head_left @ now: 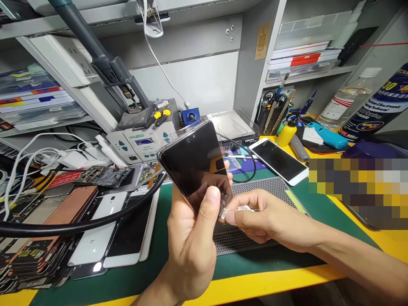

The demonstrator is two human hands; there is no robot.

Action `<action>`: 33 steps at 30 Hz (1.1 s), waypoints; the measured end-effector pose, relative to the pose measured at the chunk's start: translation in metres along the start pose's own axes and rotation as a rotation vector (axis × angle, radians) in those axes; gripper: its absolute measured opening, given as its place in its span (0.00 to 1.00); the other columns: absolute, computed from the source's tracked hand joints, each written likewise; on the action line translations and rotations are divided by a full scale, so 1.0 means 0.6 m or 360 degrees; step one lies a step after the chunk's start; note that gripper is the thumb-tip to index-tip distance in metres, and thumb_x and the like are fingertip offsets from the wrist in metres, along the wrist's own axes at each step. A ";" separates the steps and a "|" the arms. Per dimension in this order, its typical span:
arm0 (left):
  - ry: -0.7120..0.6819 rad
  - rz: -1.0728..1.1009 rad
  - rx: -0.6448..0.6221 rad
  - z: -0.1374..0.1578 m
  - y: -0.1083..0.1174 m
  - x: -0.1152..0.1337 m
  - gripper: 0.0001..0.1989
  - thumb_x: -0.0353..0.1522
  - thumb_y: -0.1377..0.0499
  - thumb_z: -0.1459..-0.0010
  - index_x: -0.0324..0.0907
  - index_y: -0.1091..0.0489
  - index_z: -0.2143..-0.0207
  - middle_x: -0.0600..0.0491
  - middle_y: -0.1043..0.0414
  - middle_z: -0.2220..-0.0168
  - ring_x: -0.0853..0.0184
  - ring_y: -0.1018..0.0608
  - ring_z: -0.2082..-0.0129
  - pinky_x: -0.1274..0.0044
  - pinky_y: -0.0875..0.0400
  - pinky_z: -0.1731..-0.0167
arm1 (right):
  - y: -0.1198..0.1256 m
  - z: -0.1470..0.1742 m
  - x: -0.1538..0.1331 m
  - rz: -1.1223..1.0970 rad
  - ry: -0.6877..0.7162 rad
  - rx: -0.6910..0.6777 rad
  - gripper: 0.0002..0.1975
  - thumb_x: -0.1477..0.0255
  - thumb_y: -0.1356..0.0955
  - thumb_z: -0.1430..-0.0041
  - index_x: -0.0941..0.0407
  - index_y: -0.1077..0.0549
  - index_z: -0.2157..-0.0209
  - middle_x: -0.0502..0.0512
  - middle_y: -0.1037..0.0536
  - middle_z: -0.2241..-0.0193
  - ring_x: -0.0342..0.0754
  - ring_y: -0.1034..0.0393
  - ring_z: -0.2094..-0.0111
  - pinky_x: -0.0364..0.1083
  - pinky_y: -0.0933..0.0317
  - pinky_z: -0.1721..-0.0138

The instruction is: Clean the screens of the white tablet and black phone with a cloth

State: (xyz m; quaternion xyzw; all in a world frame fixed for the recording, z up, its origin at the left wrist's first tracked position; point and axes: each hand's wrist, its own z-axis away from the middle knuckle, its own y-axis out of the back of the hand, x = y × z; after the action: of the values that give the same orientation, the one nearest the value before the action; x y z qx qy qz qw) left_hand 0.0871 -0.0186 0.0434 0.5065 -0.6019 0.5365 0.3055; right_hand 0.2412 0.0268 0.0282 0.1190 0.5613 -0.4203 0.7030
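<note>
My left hand (194, 238) is wrapped round a smartphone (194, 165) with a dark screen, held tilted up over the bench. The thumb lies across the lower part of the screen and the fingertips show at the far right edge. Close to the phone's bottom end, my right hand (267, 216) pinches a small white cable plug (224, 213) with a metal tip. Whether the tip touches the phone, I cannot tell. Beneath both hands lies a grey perforated pad (267, 187) on a green mat (172, 272).
Stacked phones and phone parts (38, 242) fill the left side, with a white phone (98, 229) beside them. A thick black hose (95, 227) arches across there. Behind stands a soldering station (143, 142). At right are another white phone (279, 159), a yellow bottle (287, 135) and a solvent can (376, 106).
</note>
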 end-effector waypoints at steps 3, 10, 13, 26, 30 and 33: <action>0.0031 0.0019 0.0005 0.002 0.003 -0.002 0.11 0.32 0.42 0.33 0.46 0.28 0.49 0.50 0.24 0.45 0.57 0.21 0.46 0.67 0.24 0.49 | 0.000 -0.001 -0.001 -0.0038 -0.0021 0.0000 0.12 0.65 0.24 0.45 0.58 0.26 0.69 0.39 0.43 0.86 0.35 0.57 0.84 0.41 0.62 0.82; 0.0086 0.0068 -0.0036 -0.001 0.007 -0.004 0.15 0.33 0.42 0.32 0.49 0.30 0.44 0.50 0.25 0.43 0.58 0.23 0.44 0.65 0.26 0.45 | -0.002 -0.003 -0.005 -0.0120 -0.0068 -0.0003 0.12 0.66 0.23 0.47 0.59 0.25 0.70 0.38 0.44 0.86 0.34 0.57 0.84 0.40 0.63 0.82; 0.0094 0.0032 -0.0037 -0.001 0.009 -0.004 0.11 0.33 0.43 0.31 0.48 0.28 0.48 0.51 0.25 0.44 0.58 0.23 0.44 0.66 0.26 0.45 | -0.003 -0.001 -0.006 -0.0135 -0.0072 0.0003 0.12 0.66 0.23 0.46 0.59 0.25 0.70 0.38 0.44 0.86 0.34 0.57 0.84 0.40 0.64 0.82; 0.0061 0.0011 -0.0039 0.000 0.006 -0.005 0.25 0.33 0.43 0.31 0.52 0.42 0.34 0.50 0.29 0.39 0.58 0.26 0.40 0.65 0.30 0.40 | 0.001 -0.001 0.003 -0.0009 0.0024 -0.0012 0.16 0.61 0.24 0.45 0.60 0.23 0.68 0.40 0.42 0.85 0.34 0.56 0.83 0.40 0.61 0.82; 0.0066 0.0032 -0.0039 0.000 0.004 -0.005 0.25 0.33 0.43 0.31 0.54 0.42 0.34 0.50 0.31 0.38 0.58 0.26 0.40 0.64 0.30 0.40 | 0.001 0.000 0.001 0.0016 0.0027 -0.0009 0.16 0.61 0.24 0.45 0.60 0.23 0.68 0.40 0.41 0.85 0.34 0.56 0.84 0.40 0.61 0.82; 0.0070 0.0034 -0.0053 -0.001 0.005 -0.005 0.24 0.33 0.44 0.31 0.54 0.41 0.34 0.50 0.28 0.40 0.57 0.27 0.39 0.64 0.28 0.42 | -0.001 0.000 0.000 0.0013 0.0014 0.0007 0.16 0.61 0.24 0.45 0.60 0.23 0.69 0.41 0.40 0.84 0.34 0.56 0.84 0.40 0.62 0.83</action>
State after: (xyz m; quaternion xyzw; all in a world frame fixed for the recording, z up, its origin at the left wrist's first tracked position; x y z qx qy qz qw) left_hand 0.0850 -0.0177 0.0399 0.4828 -0.6094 0.5406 0.3214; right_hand 0.2410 0.0264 0.0284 0.1247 0.5630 -0.4181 0.7019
